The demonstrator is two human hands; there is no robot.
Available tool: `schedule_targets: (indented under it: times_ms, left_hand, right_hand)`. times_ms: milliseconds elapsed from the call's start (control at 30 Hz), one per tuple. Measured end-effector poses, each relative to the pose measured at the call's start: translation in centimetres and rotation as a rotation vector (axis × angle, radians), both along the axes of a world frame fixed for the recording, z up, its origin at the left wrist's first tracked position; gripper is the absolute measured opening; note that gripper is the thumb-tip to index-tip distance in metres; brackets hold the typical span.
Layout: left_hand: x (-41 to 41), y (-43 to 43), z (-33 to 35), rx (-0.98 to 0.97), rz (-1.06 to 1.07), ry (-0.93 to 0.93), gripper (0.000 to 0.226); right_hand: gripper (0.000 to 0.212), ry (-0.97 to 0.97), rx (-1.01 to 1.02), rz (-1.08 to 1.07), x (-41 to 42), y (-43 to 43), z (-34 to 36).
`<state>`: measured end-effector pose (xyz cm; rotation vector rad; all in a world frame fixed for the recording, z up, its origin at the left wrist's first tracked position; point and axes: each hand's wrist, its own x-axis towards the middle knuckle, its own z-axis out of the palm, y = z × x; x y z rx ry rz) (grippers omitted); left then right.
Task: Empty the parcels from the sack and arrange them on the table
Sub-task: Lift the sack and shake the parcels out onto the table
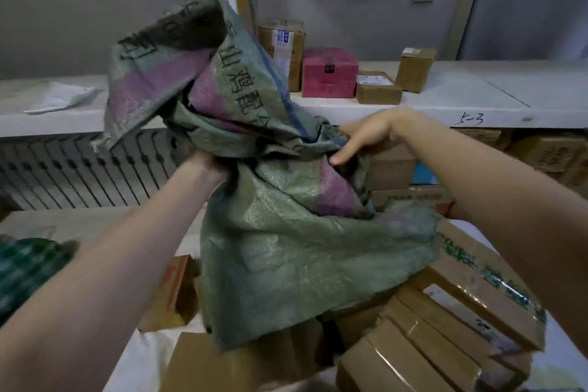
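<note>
A green woven sack (pixel 280 232) with purple stripes and black characters hangs crumpled in mid-air over the table. My left hand (pixel 203 162) grips its gathered fabric from below, mostly hidden by the cloth. On the right, my right hand (pixel 369 137) pinches a fold between thumb and fingers. The sack's open mouth droops onto a heap of brown cardboard parcels (pixel 445 321) lying on the white table (pixel 140 356). More flat cartons (pixel 203 366) lie under the sack's lower edge.
A white shelf (pixel 477 95) behind holds a tall brown box (pixel 283 51), a pink box (pixel 329 73) and two small cartons (pixel 378 87). More cartons (pixel 550 153) fill the space under it. A green bundle (pixel 25 267) lies at the left edge.
</note>
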<state>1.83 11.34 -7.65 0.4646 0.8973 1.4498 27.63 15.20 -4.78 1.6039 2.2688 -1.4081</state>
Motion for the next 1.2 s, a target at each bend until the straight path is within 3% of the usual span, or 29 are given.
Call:
schedule_targets:
  times_ms: [67,100,200,267,333,367,400,433,467,533,567,600,667,733,767,800,833,867,900,967,1033,1100,1200]
  left_hand:
    - [0.5,-0.4,0.5,0.029,-0.012,0.011,0.03]
    - [0.5,-0.4,0.6,0.006,0.025,0.049,0.033]
    - [-0.1,0.6,0.0,-0.045,0.061,0.181,0.04]
    - [0.3,1.3,0.0,-0.095,0.053,0.177,0.035]
    - [0.0,0.2,0.1,-0.156,0.099,0.246,0.036]
    - [0.4,-0.3,0.2,-0.117,0.104,0.279,0.033]
    - [1.7,-0.9,0.8,-0.086,0.134,0.178,0.031]
    - [2.0,-1.0,0.2,0.106,0.164,0.07,0.036]
    - [1.9,-1.4,0.5,0.233,0.249,0.049,0.042]
    - [1.7,0.2,0.0,0.18,0.489,0.355,0.035]
    - [1.7,-0.8,0.3,0.154,0.289,0.414,0.022]
    - [2.7,-0.4,0.5,0.082,0.296,0.53,0.015]
    - [1.7,-0.8,0.0,0.107,0.448,0.661,0.03]
    - [2.2,-3.2,1.1,0.598,0.782,0.941,0.048]
    - [2.9,-4.4,2.3,0.913,0.828,1.198,0.057]
    - [3.7,-4.4,3.3,1.109,0.823,1.538,0.069]
    - [4.1,-3.7,3.9,1.114,0.737,1.859,0.087]
    - [4.1,-2.8,4.3,0.918,0.572,2.103,0.109]
    - [3.5,-2.1,4.1,0.638,0.342,2.226,0.129]
    - [1.7,-0.5,1.2,0.188,-0.18,2.11,0.153]
    - [0.4,0.1,-2.8,0.039,-0.495,1.927,0.158]
    - [0.4,-0.3,-5.7,0.024,-0.592,1.772,0.163]
    - [1.9,-0.7,-8.1,0.116,-0.327,1.43,0.163]
  right_hand:
    - [0.149,0.448,0.088,-0.247,-0.1,0.0,0.5]
    - [0.156,0.515,0.222,-0.3,-0.4,-0.1,0.6]
    - [0.149,0.325,0.458,-0.261,-2.7,-0.5,-0.7]
    - [0.135,0.294,0.511,-0.221,-4.0,-0.5,-1.6]
    - [0.105,0.295,0.497,-0.198,-4.8,-1.3,-2.0]
    - [0.08,0.345,0.528,-0.231,-5.0,-1.4,-2.5]
    - [0.049,0.444,0.583,-0.295,-5.3,-1.4,-3.0]
    - [0.025,0.546,0.643,-0.394,-5.3,-1.4,-3.3]
    - [0.028,0.637,0.701,-0.505,-4.9,-0.9,-3.9]
    - [0.028,0.706,0.78,-0.73,-4.2,-0.4,-4.3]
    - [0.018,0.675,0.828,-0.84,-3.8,0.1,-4.4]
    - [0.016,0.64,0.858,-0.942,-3.3,0.4,-4.3]
    - [0.03,0.589,0.87,-1.051,-2.6,0.4,-4.3]
    - [0.038,0.448,0.99,-0.955,-3.2,0.0,-4.4]
    - [0.041,0.355,1.056,-0.853,-3.8,-0.4,-4.7]
    - [0.045,0.279,1.102,-0.747,-4.6,-0.7,-5.2]
    - [0.048,0.228,1.133,-0.676,-5.4,-1.1,-5.7]
    - [0.049,0.213,1.14,-0.645,-5.9,-1.6,-6.1]
    - [0.048,0.248,1.129,-0.634,-6.3,-2.0,-6.5]
    - [0.042,0.379,1.107,-0.61,-6.4,-2.8,-7.2]
    - [0.04,0.392,1.036,-0.509,-5.6,-3.1,-7.4]
    - [0.043,0.272,0.928,-0.319,-4.9,-3.4,-7.0]
    - [0.071,0.049,0.728,0.016,-4.2,-4.0,-6.3]
